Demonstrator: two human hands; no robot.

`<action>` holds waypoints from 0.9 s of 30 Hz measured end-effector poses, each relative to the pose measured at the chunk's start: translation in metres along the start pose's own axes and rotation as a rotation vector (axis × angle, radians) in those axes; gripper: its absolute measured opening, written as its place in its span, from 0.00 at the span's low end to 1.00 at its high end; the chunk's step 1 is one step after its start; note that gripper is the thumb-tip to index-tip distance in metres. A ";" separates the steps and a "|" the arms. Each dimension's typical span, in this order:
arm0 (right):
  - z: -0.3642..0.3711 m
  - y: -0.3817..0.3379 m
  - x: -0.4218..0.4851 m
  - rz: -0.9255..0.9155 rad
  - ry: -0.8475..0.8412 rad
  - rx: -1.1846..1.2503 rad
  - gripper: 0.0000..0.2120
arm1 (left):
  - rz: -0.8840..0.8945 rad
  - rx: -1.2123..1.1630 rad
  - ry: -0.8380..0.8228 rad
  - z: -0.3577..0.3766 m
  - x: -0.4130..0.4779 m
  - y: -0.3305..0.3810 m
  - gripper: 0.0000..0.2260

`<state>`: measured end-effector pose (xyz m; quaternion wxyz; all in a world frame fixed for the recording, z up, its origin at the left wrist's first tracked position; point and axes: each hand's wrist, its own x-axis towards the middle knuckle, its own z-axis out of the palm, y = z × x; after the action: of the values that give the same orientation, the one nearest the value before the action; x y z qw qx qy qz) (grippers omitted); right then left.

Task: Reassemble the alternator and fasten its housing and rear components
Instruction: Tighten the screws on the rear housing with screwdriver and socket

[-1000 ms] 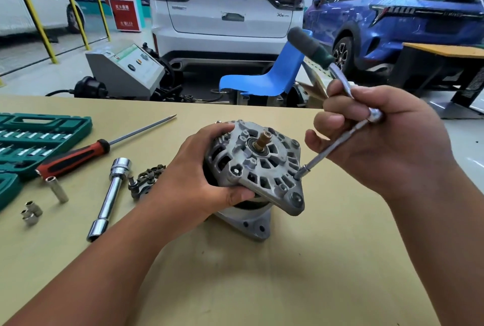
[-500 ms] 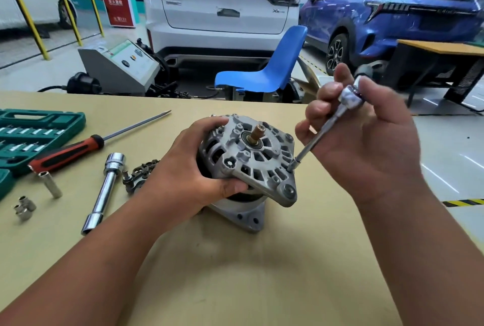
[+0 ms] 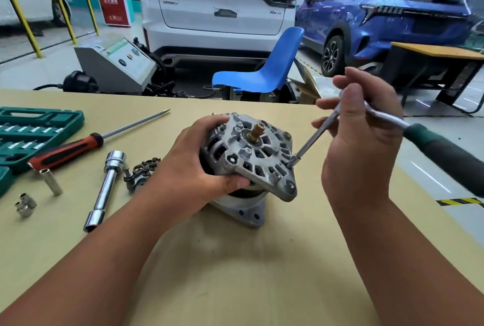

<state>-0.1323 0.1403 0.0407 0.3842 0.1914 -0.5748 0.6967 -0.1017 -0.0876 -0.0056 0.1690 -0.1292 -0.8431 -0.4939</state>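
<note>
One alternator [image 3: 243,154] between fingers [image 3: 212,119] of left hand [image 3: 188,165]

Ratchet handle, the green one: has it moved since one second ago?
Yes. The ratchet handle swung away from the blue chair to the right, while its socket stayed on the alternator.

Pale tan surface [image 3: 235,273]. At left edge, open green socket case [image 3: 39,126]; just beside it, red-and-black screwdriver [image 3: 65,148], shaft pointing away. Nearer: long socket [image 3: 51,181], two small sockets [image 3: 25,204], chrome tube wrench [image 3: 104,192], dark metal part [image 3: 141,169] close by. At centre, alternator [image 3: 251,158].
</note>
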 end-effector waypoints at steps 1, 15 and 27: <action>-0.002 0.001 0.001 -0.112 -0.013 -0.123 0.08 | 0.000 0.001 0.002 0.000 0.000 0.000 0.42; -0.025 0.002 0.025 -0.164 -0.378 -0.306 0.20 | 0.001 0.033 0.014 0.000 -0.002 0.001 0.42; -0.059 -0.010 0.045 0.328 -0.758 0.497 0.21 | 0.001 0.005 0.009 0.000 -0.002 0.006 0.43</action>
<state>-0.1429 0.2108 0.0639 -0.0247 0.4248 -0.5131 0.7455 -0.0972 -0.0847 -0.0017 0.1732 -0.1271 -0.8435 -0.4923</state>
